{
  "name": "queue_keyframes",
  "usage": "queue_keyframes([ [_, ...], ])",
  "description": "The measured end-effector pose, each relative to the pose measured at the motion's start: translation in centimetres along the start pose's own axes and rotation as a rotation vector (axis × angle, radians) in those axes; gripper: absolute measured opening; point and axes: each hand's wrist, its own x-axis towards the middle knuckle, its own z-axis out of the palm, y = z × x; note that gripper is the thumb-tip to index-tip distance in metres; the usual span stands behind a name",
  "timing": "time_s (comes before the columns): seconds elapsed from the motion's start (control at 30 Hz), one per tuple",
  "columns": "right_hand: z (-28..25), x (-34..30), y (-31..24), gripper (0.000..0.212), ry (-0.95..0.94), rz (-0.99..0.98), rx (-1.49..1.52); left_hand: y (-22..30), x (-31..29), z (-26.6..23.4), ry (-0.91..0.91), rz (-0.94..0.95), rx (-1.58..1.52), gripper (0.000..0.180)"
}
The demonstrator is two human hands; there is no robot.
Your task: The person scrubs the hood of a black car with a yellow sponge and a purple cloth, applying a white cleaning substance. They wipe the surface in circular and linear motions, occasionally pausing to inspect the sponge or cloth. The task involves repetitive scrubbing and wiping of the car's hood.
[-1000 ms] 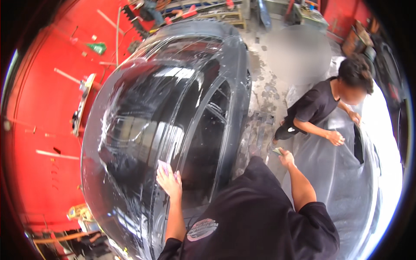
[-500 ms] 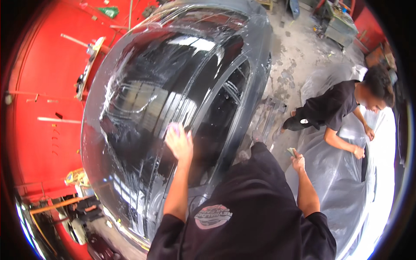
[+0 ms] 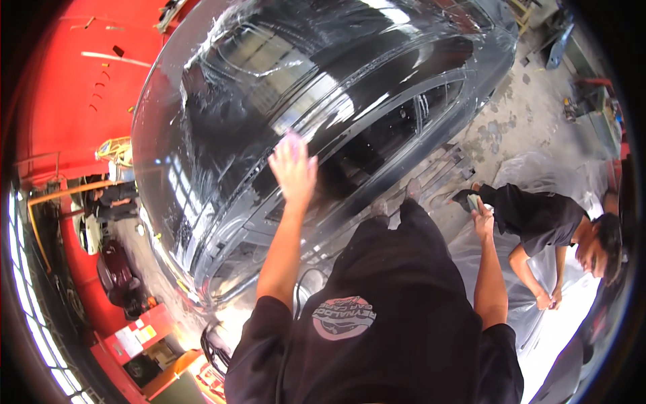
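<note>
A black car [image 3: 222,155] with white, soapy-looking streaks over its glossy roof fills the upper middle. My left hand [image 3: 294,176] reaches up to the roof's near edge, just above the side windows [image 3: 377,138]. Its fingers lie over a small pink pad [image 3: 293,137], mostly hidden beneath them. On the right, away from the car, my right hand [image 3: 482,223] is closed round a small, flat, greenish-tan piece [image 3: 475,202]; its material is unclear.
A co-worker in dark clothes [image 3: 545,212] bends over clear plastic sheeting [image 3: 531,316] at my right. Beyond the car stands a red wall [image 3: 101,74]. A red bench with papers [image 3: 134,340] is at lower left; a metal cabinet [image 3: 599,128] stands far right.
My view has turned, so the car and co-worker sit differently in it. My left hand stays by the roof edge with the pink pad. The right hand still grips the greenish-tan piece.
</note>
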Motion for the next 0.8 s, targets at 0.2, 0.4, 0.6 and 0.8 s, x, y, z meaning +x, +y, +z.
queue_keyframes([
  [0.2, -1.1, 1.5, -2.1, 0.063, -0.05, -0.04, 0.04, -9.8, -11.2, -2.1, 0.057, -0.277, 0.008, 0.069],
  [0.4, -1.3, 0.6, -1.4, 0.062, -0.042, -0.009, -0.045, -12.9, -9.3, -2.4, 0.286, -0.38, -0.133, 0.037],
  [0.6, -3.9, -1.3, 5.8, 0.062, 0.098, 0.018, 0.001, -15.3, -2.2, -1.6, 0.495, -0.545, -0.055, 0.04],
  [0.8, -3.8, -5.1, 8.5, 0.061, 0.111, 0.153, 0.089, -10.9, 8.5, 1.9, 0.25, -0.385, 0.069, 0.043],
])
